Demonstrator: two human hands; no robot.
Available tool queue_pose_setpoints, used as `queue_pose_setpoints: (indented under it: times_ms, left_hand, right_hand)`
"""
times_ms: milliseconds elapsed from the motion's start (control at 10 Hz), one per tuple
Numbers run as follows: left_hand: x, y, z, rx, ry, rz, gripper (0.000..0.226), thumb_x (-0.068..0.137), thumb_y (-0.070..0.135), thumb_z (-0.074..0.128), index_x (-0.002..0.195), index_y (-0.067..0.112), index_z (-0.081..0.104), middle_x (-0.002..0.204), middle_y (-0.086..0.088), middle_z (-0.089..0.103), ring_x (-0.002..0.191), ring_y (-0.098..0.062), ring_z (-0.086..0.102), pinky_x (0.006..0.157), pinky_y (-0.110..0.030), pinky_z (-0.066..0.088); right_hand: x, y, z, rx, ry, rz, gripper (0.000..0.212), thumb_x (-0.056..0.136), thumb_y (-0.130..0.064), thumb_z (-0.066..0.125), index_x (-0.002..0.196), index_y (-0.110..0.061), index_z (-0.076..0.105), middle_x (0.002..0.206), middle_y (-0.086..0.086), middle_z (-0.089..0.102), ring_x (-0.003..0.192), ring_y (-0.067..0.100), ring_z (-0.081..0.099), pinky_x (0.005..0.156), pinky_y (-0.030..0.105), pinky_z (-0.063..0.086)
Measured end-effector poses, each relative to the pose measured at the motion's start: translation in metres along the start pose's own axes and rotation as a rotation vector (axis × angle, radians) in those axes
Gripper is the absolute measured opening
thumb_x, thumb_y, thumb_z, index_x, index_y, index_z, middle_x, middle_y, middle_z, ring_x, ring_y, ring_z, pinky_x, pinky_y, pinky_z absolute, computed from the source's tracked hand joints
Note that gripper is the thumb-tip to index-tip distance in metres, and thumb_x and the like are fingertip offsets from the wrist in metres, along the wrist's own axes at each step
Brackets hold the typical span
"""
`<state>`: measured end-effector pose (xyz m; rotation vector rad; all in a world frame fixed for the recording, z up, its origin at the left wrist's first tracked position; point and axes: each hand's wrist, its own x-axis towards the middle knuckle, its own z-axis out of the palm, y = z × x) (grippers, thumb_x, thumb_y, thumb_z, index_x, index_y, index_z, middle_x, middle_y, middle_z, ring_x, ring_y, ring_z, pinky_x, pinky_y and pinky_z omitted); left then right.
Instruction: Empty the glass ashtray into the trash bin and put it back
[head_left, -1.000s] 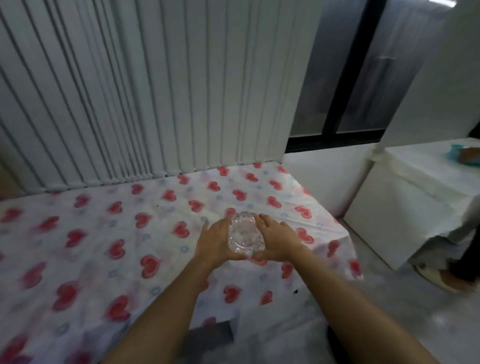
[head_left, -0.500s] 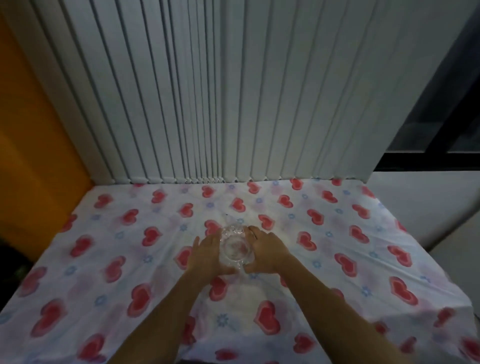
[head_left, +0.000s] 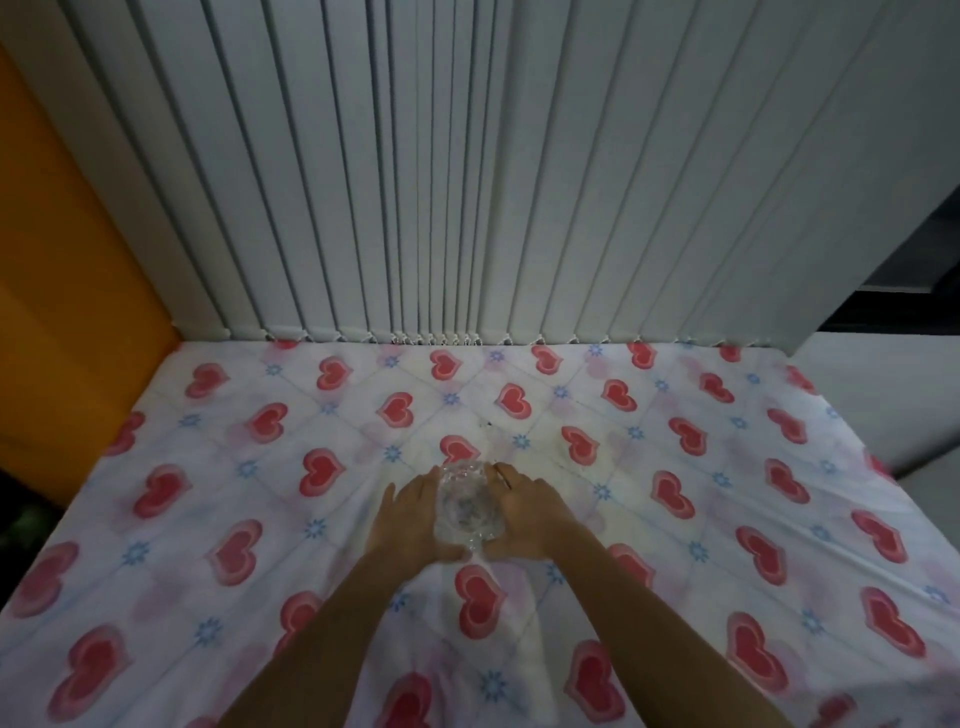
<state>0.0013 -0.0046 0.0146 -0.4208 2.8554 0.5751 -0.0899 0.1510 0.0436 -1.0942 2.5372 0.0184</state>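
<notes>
We note a table under a heart-print tablecloth (head_left: 260, 519) filling the lower field, with white vertical blinds (head_left: 467, 182) hanging to its far edge at 12 o'clock and an orange panel (head_left: 62, 312) at 9 o'clock. No trash bin is in view. Both forearms enter from 6 o'clock and converge near the cloth's centre. The glass ashtray (head_left: 467, 512) sits between the two hands, its longer visible extent running 12 to 6; the left hand (head_left: 410, 519) cups its 9 o'clock flank and the right hand (head_left: 524, 519) its 3 o'clock flank, fingers curled against the glass, so both are equally near. We cannot tell whether the base touches the cloth or hangs just above it; the glass is blurred. Faint specks show inside, possibly pattern. We judge the coming move turns on lowering straight down, then parting the palms toward 9 and 3.
</notes>
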Motion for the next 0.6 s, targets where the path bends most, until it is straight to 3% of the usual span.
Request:
queue_pose_setpoints:
  times_ms: [200,300,400,600]
  left_hand:
    - [0.001,-0.007,0.008,-0.016,0.012,0.036,0.122,0.067,0.068,0.068,0.153,0.009,0.004,0.158,-0.008,0.024,0.147,-0.021,0.021,0.122,-0.044,0.007]
    - [-0.001,-0.008,0.011,0.051,-0.038,0.025,0.132,0.06,0.089,0.044,0.153,0.008,-0.002,0.161,-0.011,0.014,0.149,-0.024,0.013,0.121,-0.046,0.006]
    - [0.0,-0.008,0.012,0.138,-0.091,0.025,0.158,0.024,0.101,-0.012,0.152,0.007,-0.01,0.163,-0.013,-0.002,0.15,-0.028,0.002,0.121,-0.048,0.004]
    - [-0.002,-0.004,-0.01,0.2,-0.143,0.026,0.159,0.022,0.095,-0.023,0.152,0.005,-0.008,0.162,-0.014,-0.007,0.15,-0.027,-0.003,0.121,-0.049,0.002]
  right_hand:
    - [0.008,0.003,0.013,-0.021,-0.017,-0.016,0.111,0.074,-0.062,0.064,0.154,-0.012,0.007,0.158,0.011,0.02,0.135,0.031,0.039,0.108,0.043,0.039]
    - [0.006,0.002,0.018,0.019,-0.043,-0.009,0.112,0.076,-0.064,0.062,0.154,-0.014,0.001,0.163,0.008,0.008,0.142,0.029,0.03,0.112,0.044,0.037]
    - [0.004,0.003,0.018,0.072,-0.088,-0.004,0.112,0.079,-0.059,0.063,0.154,-0.015,-0.007,0.165,0.001,-0.008,0.146,0.03,0.025,0.111,0.045,0.039]
    - [0.001,0.001,-0.005,0.091,-0.1,-0.001,0.106,0.085,-0.055,0.061,0.154,-0.01,-0.005,0.164,0.003,-0.009,0.152,0.022,-0.002,0.121,0.047,0.021]
